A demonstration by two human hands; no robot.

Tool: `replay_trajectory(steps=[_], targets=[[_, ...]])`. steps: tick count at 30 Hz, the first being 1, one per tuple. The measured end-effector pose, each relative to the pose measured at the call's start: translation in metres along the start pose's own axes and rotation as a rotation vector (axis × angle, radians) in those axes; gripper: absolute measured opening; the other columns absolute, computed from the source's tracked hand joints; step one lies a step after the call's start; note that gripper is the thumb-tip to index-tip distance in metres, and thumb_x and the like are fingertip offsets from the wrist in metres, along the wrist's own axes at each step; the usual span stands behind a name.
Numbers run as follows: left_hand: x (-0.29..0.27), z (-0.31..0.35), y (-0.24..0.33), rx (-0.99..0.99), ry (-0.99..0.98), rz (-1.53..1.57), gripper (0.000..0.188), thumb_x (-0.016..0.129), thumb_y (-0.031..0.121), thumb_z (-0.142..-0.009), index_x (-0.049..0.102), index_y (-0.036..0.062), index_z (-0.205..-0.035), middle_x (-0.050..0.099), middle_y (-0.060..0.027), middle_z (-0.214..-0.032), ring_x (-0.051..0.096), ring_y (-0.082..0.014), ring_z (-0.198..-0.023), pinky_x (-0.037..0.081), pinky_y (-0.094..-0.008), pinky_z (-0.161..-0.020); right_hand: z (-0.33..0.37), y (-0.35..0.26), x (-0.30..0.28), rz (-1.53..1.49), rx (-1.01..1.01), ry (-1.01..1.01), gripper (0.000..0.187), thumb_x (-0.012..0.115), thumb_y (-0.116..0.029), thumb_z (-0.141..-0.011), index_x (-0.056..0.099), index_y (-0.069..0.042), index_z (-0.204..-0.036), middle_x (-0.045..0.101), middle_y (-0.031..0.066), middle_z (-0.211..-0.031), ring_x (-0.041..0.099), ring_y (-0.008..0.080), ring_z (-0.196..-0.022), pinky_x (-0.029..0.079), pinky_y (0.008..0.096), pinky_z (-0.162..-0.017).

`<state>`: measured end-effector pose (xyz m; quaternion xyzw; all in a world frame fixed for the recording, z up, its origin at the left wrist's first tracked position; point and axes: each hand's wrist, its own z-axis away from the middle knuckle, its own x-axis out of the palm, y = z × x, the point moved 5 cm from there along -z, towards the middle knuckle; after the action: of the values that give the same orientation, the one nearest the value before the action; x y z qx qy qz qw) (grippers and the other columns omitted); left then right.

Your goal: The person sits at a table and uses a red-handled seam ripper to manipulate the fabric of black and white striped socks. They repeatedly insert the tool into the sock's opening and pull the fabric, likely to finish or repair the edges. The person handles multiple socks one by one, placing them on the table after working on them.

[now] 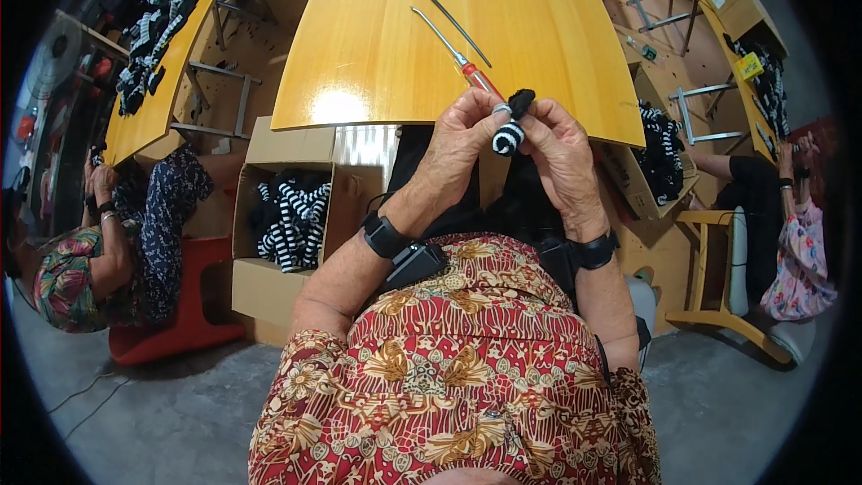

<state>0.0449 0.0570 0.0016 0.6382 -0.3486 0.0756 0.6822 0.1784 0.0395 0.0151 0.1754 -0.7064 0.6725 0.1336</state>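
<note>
fingers (473, 106), your left hand (456, 136) and right hand (566, 148): pinching one striped knit (508, 136), seemingly unfinished. boxed knits (301, 218): done or pending, unclear.

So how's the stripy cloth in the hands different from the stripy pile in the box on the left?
The held cloth is a small bundle; the stripy pile is much bigger.
The held cloth ends short and rounded, while the stripy pile shows long strips.
The left hand and right hand pinch the held cloth; no hand touches the stripy pile.
Both are black and white.
</note>
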Motion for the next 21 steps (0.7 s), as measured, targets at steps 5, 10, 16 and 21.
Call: replay_trajectory(steps=[5,10,16,21], targets=[[-0.003,0.0,-0.003,0.04,0.102,-0.063,0.014,0.069,0.015,-0.088,0.057,0.0119,-0.095,0.061,0.0039,-0.09,0.055,-0.0044,-0.084,0.045,-0.0227,-0.079,0.005,-0.013,0.007,0.607,-0.296,0.178,0.008,0.061,-0.009,-0.093,0.059,-0.004,-0.087,0.056,-0.0026,-0.079,0.051,0.0041,-0.075,0.043,0.021,-0.068],[-0.001,-0.002,-0.009,-0.013,0.014,0.201,0.021,0.071,0.016,-0.086,0.057,0.011,-0.1,0.06,0.0033,-0.091,0.055,-0.0056,-0.082,0.045,-0.022,-0.077,-0.002,-0.008,0.005,0.38,-0.211,0.187,0.01,0.059,-0.009,-0.094,0.057,-0.004,-0.086,0.055,-0.0032,-0.078,0.051,0.004,-0.074,0.043,0.0214,-0.067],[0.012,0.004,-0.003,-0.134,-0.23,0.301,0.028,0.07,0.023,-0.088,0.057,0.0103,-0.109,0.06,0.0024,-0.092,0.056,-0.0073,-0.078,0.046,-0.0208,-0.072,0.005,-0.006,0.011,0.095,-0.139,0.129,0.009,0.058,-0.012,-0.095,0.058,-0.005,-0.089,0.057,-0.0033,-0.08,0.052,0.0033,-0.073,0.043,0.019,-0.066],[0.005,0.004,0.008,-0.073,-0.082,0.177,0.017,0.067,0.021,-0.091,0.056,0.0117,-0.1,0.06,0.0042,-0.087,0.054,-0.0041,-0.078,0.044,-0.0191,-0.065,0.006,-0.002,0.01,0.0,-0.005,0.052,0.009,0.063,-0.015,-0.093,0.059,-0.007,-0.092,0.057,-0.0042,-0.081,0.049,0.0018,-0.068,0.038,0.0167,-0.06]])
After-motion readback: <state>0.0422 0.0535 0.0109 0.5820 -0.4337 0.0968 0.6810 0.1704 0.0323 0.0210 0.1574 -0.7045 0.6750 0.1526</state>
